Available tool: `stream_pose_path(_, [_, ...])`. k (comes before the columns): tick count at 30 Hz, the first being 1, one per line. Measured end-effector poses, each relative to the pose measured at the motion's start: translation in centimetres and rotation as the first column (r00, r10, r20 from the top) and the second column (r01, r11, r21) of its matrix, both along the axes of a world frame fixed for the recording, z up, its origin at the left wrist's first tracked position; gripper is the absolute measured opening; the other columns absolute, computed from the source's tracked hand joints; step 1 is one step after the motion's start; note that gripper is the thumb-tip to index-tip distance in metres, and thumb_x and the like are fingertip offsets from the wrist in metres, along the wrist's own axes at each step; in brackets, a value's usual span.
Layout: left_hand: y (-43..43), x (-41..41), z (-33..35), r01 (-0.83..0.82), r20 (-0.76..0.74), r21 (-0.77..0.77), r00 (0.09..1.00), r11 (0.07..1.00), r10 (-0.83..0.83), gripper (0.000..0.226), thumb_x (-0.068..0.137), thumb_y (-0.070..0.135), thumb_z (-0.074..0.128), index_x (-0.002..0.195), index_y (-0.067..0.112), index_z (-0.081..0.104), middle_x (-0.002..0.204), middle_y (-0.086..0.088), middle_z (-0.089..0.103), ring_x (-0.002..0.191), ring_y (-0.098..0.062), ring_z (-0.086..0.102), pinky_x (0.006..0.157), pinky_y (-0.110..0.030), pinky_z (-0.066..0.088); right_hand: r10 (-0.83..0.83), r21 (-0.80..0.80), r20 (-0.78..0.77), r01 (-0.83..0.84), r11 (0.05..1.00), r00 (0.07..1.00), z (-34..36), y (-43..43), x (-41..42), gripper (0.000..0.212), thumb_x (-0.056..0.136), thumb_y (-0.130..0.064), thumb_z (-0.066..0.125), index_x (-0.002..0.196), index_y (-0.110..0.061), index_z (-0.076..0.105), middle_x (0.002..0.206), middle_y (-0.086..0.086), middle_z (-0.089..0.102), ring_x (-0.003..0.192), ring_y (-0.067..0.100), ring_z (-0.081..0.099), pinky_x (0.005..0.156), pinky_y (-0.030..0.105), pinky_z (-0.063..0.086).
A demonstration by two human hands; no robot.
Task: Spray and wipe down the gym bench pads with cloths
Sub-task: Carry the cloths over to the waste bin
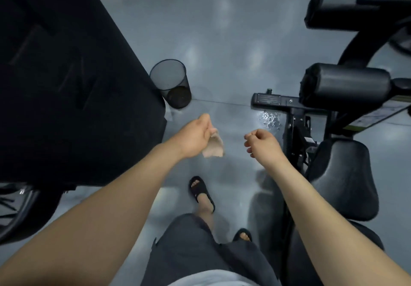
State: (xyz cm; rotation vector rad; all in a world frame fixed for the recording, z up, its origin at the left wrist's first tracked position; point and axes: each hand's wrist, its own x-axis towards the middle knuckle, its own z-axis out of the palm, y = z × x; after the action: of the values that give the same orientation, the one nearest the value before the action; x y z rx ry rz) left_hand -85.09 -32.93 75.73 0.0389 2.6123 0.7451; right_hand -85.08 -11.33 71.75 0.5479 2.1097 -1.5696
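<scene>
the left hand (195,136) is stretched forward over the grey floor (222,29), with its fingers (205,118) pinched on the top edge of a small beige cloth (214,148). the cloth hangs crumpled below the hand, in the air and touching nothing else. the right hand (262,143) is held out at about the same height, apart from the left. its fingers are curled in toward the palm like a loose fist, and nothing shows inside them.

a black mesh waste bin (171,83) stands on the floor just ahead of the left hand, close beside the corner of a big black block (66,63) that fills the left side. what that block is, i cannot tell.

the gym machine stands on the right. its black seat pad (342,179) lies just right of the right forearm. a black roller pad (342,83) sits further forward, and a second roller pad (333,3) is near the top edge. a flat black metal plate (269,101) juts out left from the frame below the nearer roller. a patch of bright glinting drops (270,118) lies beside it, just ahead of the right hand.

below the arms, dark shorts (200,252) and two black sandals are in view. one sandal (201,192) is set forward and the other sandal (243,235) is further back, close to the base of the machine.
</scene>
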Motion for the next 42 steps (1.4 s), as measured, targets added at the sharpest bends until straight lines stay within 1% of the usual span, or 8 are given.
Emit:
stream_pose_path(7, [-7.7, -12.5, -0.4, 0.078, -0.037, 0.017, 0.996, 0.997, -0.077, 0.011, 0.104, 0.023, 0.048, 0.099, 0.013, 0.049, 0.096, 0.001, 0.054, 0.090, -0.019, 0.052, 0.069, -0.029, 0.030, 0.254, 0.105, 0.012, -0.254, 0.962, 0.967, -1.3, -6.9, -12.7, 0.008, 0.098, -0.015, 0.057, 0.096, -0.021, 0.062, 0.087, 0.001, 0.062, 0.074, 0.019, 0.055, 0.065, 0.024, 0.046])
stream_pose_path(10, [-10.7, -17.0, 1.3, 0.055, -0.018, 0.111, 0.998, 0.992, -0.053, 0.021, 0.087, 0.031, 0.064, 0.083, 0.018, 0.048, 0.081, 0.005, 0.056, 0.074, -0.014, 0.048, 0.064, -0.034, 0.036, 0.434, 0.096, -0.002, -0.432, 0.897, 0.901, -0.3, -10.4, -17.6, 0.044, 0.093, -0.007, 0.061, 0.132, -0.029, 0.056, 0.114, 0.002, 0.051, 0.093, 0.017, 0.054, 0.065, 0.006, 0.043])
stream_pose_path(14, [-15.7, -23.4, 4.2, 0.010, -0.023, 0.306, 1.000, 0.952, -0.003, 0.034, 0.061, 0.041, 0.062, 0.071, 0.018, 0.038, 0.065, 0.008, 0.043, 0.059, -0.009, 0.034, 0.055, -0.029, 0.034, 0.669, 0.173, -0.071, -0.652, 0.739, 0.740, 0.8, -15.1, -25.1, 0.090, 0.082, -0.017, 0.077, 0.147, -0.059, 0.031, 0.141, -0.003, 0.031, 0.139, 0.015, 0.030, 0.113, 0.024, 0.034])
stream_pose_path(21, [-22.9, -34.5, 3.4, -0.370, -0.125, 0.320, 0.896, 0.872, 0.426, 0.023, 0.082, 0.021, 0.067, 0.076, 0.013, 0.046, 0.068, 0.004, 0.046, 0.060, -0.012, 0.038, 0.057, -0.030, 0.034, 0.632, 0.143, -0.189, -0.615, 0.775, 0.752, 2.3, -23.1, -36.8, 0.010, 0.090, -0.013, 0.069, 0.100, -0.015, 0.069, 0.102, 0.000, 0.064, 0.088, 0.014, 0.062, 0.076, 0.032, 0.051])
stream_pose_path(28, [-28.0, -42.8, -4.7, -0.702, -0.061, 0.150, 0.696, 0.696, 0.716, 0.023, 0.091, 0.020, 0.065, 0.106, 0.016, 0.049, 0.087, -0.004, 0.060, 0.077, -0.026, 0.059, 0.064, -0.032, 0.047, 0.567, 0.078, -0.086, -0.562, 0.824, 0.819, 0.2, -28.5, -50.3, 0.011, 0.090, 0.001, 0.055, 0.098, -0.004, 0.061, 0.064, 0.016, 0.066, 0.051, 0.024, 0.057, 0.046, 0.023, 0.043])
stream_pose_path(33, [-27.1, -49.4, -9.4, -0.525, -0.054, 0.212, 0.836, 0.824, 0.546, 0.055, 0.083, 0.014, 0.069, 0.135, 0.014, 0.054, 0.136, -0.008, 0.050, 0.128, -0.024, 0.049, 0.110, -0.022, 0.037, 0.604, -0.090, 0.002, -0.601, 0.794, 0.797, -4.7, -31.5, -60.0, 0.014, 0.097, -0.004, 0.055, 0.087, -0.009, 0.063, 0.066, 0.008, 0.061, 0.049, 0.015, 0.053, 0.051, 0.026, 0.040])
stream_pose_path(37, [-25.9, -54.9, -10.4, -0.485, 0.149, 0.371, 0.873, 0.792, 0.464, 0.072, 0.081, 0.010, 0.079, 0.144, 0.016, 0.046, 0.134, 0.002, 0.054, 0.122, -0.007, 0.051, 0.098, -0.008, 0.038, 0.663, -0.349, 0.156, -0.587, 0.730, 0.732, -6.8, -32.3, -66.8, 0.022, 0.104, -0.009, 0.048, 0.109, 0.004, 0.065, 0.086, 0.021, 0.064, 0.081, 0.030, 0.061, 0.077, 0.046, 0.057])
stream_pose_path(42, [-27.3, -60.6, -12.5, -0.718, 0.290, 0.452, 0.680, 0.530, 0.673, 0.013, 0.084, 0.013, 0.071, 0.096, 0.011, 0.065, 0.085, -0.001, 0.065, 0.076, -0.011, 0.058, 0.071, -0.029, 0.049, 0.675, -0.431, 0.315, -0.533, 0.728, 0.667, -10.1, -33.6, -73.6, 0.018, 0.103, -0.017, 0.057, 0.116, -0.006, 0.062, 0.100, 0.010, 0.070, 0.088, 0.022, 0.069, 0.085, 0.042, 0.059])
